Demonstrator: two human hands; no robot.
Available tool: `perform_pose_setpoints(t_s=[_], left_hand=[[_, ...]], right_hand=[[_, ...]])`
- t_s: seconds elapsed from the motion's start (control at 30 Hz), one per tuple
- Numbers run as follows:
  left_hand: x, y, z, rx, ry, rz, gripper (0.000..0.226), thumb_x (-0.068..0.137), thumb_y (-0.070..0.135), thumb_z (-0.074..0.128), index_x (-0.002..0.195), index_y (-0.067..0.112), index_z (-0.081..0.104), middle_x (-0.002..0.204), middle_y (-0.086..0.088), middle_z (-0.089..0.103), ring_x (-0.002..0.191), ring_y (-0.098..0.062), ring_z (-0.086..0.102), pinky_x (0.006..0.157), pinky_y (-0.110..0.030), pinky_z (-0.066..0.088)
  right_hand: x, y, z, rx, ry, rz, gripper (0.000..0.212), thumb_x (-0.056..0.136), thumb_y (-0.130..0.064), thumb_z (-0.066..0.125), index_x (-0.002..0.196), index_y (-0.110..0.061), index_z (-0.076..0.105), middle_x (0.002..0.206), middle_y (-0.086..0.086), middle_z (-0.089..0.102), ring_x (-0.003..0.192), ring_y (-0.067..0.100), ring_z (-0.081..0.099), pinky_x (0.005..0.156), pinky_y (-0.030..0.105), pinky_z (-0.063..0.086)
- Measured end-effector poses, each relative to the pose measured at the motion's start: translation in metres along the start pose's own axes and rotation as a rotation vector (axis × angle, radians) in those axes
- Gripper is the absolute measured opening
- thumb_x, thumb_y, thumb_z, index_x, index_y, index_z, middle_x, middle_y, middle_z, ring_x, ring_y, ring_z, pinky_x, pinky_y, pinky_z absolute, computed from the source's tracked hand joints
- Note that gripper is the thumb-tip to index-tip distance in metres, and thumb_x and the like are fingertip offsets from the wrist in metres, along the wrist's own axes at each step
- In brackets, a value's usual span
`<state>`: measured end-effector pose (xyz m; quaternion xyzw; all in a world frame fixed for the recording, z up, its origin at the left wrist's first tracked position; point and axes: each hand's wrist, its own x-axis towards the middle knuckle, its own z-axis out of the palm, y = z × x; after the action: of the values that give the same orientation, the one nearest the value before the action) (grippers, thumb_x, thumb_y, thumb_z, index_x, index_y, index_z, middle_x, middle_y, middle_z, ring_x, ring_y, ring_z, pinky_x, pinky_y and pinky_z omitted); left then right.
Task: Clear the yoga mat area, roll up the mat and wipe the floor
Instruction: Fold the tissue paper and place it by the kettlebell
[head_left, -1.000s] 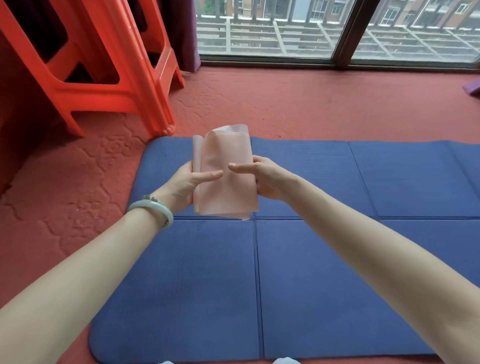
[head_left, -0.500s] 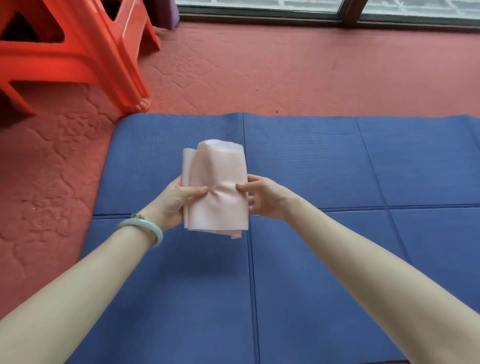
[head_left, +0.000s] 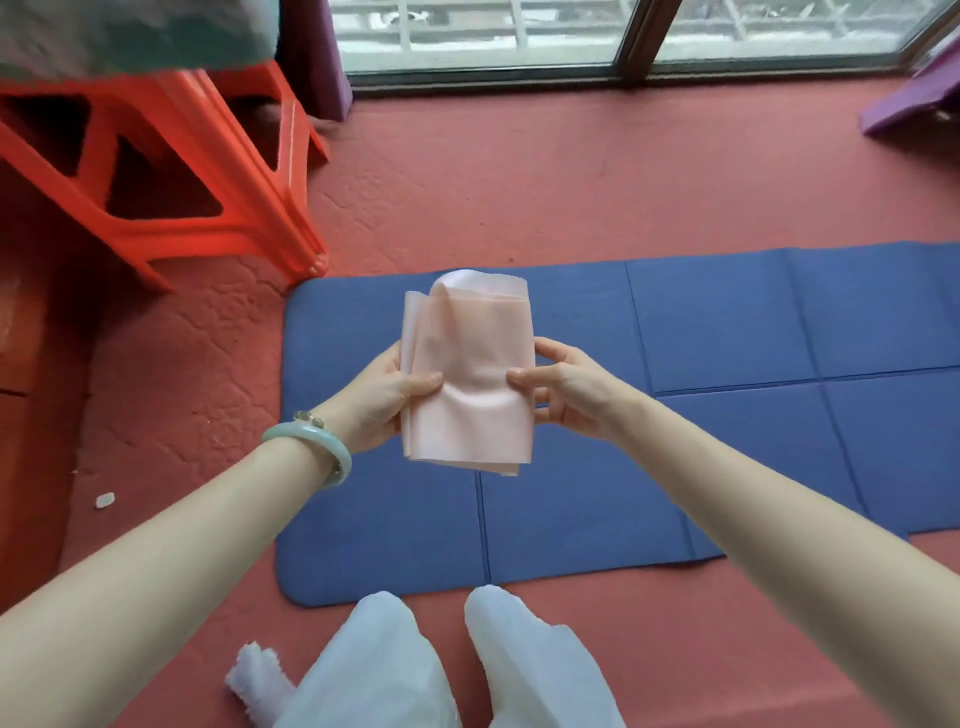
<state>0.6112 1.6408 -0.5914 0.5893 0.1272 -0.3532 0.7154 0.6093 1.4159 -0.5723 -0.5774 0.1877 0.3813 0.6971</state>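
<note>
Pinching a folded pink band (head_left: 470, 374) at mid-height, the left hand (head_left: 382, 397) and right hand (head_left: 566, 387) clamp opposite edges; it looks thin, limp, light; gripping across all layers should stop slippage.

The blue mat (head_left: 727, 332) lies bare; orange stools (head_left: 208, 218) crowd its far-left corner.

We see soft, even daylight coming in from the window (head_left: 623, 31) at the top edge, where the glass is washed out. Shadows on the floor (head_left: 571, 182) are faint. The stool (head_left: 171, 171) and the top left corner are smeared with blur. Wide-angle distortion bends the mat (head_left: 727, 415) edges and stretches the forearms.
</note>
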Motion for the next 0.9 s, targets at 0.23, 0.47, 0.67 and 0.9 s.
perform_pose_setpoints(t_s=[0.23, 0.47, 0.67, 0.9], left_hand=[[-0.131, 0.154, 0.101, 0.022, -0.112, -0.004, 0.050, 0.076, 0.013, 0.062, 0.124, 0.017, 0.051, 0.110, -0.003, 0.068, 0.098, -0.019, 0.066, 0.078, -0.032, 0.055], [-0.244, 0.276, 0.198, 0.070, -0.171, 0.002, 0.047, 0.076, 0.013, 0.065, 0.121, 0.014, 0.052, 0.105, -0.004, 0.069, 0.093, -0.019, 0.067, 0.084, -0.041, 0.054], [-0.307, 0.324, 0.279, 0.087, -0.234, 0.008, 0.025, 0.087, 0.003, 0.060, 0.111, 0.008, 0.058, 0.100, -0.008, 0.070, 0.083, -0.018, 0.069, 0.069, -0.028, 0.055], [-0.319, 0.346, 0.401, 0.174, -0.419, 0.022, 0.038, 0.075, 0.011, 0.066, 0.112, 0.010, 0.059, 0.103, -0.010, 0.069, 0.084, -0.020, 0.068, 0.074, -0.032, 0.057]], right_hand=[[-0.188, -0.119, 0.025, 0.087, 0.049, -0.037, 0.039, 0.088, 0.000, 0.058, 0.124, -0.015, 0.054, 0.109, 0.009, 0.067, 0.095, 0.029, 0.064, 0.089, 0.050, 0.049], [-0.361, -0.205, 0.049, 0.180, 0.163, -0.138, 0.031, 0.087, -0.001, 0.059, 0.112, -0.018, 0.060, 0.101, 0.006, 0.068, 0.087, 0.025, 0.063, 0.075, 0.043, 0.053], [-0.488, -0.236, 0.053, 0.295, 0.320, -0.246, 0.032, 0.087, -0.003, 0.058, 0.117, -0.014, 0.059, 0.093, 0.004, 0.068, 0.080, 0.020, 0.062, 0.060, 0.032, 0.055], [-0.600, -0.237, -0.008, 0.345, 0.466, -0.360, 0.024, 0.087, -0.002, 0.058, 0.103, -0.020, 0.061, 0.079, -0.001, 0.069, 0.064, 0.013, 0.063, 0.052, 0.028, 0.052]])
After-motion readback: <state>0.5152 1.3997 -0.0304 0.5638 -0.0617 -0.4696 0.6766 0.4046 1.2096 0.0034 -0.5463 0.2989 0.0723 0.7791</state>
